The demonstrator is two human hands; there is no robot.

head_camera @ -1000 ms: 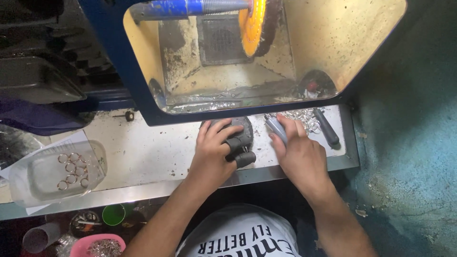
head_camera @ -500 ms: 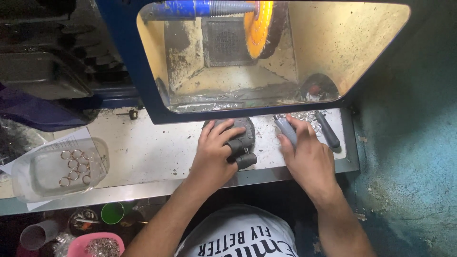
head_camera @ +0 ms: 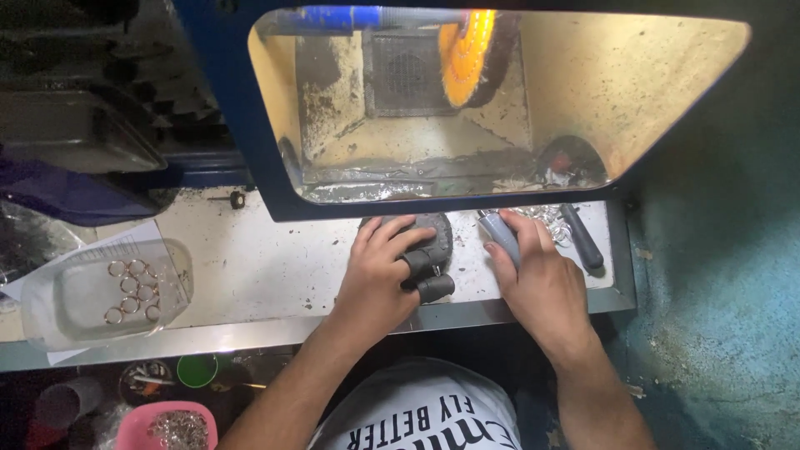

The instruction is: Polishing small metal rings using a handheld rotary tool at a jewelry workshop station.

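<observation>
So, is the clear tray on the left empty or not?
Not empty. The clear tray holds several metal rings lying flat inside.

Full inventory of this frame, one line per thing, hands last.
polishing wheel: one, orange, on a blue shaft inside the hood
hood: one, blue frame with yellow inside, behind the bench
bench: one, pale and dusty, metal front edge
clear tray: one, bench left, on paper
rings: about eight, metallic, in the clear tray
dark tool: one, black, bench right
grey block: one, dark grey, bench centre
grey handle: one, right of the block
pink bowl: one, below the bench, holds small metal bits
green cup: one, below the bench
left hand: on the grey block
right hand: fingers around the grey handle
</observation>
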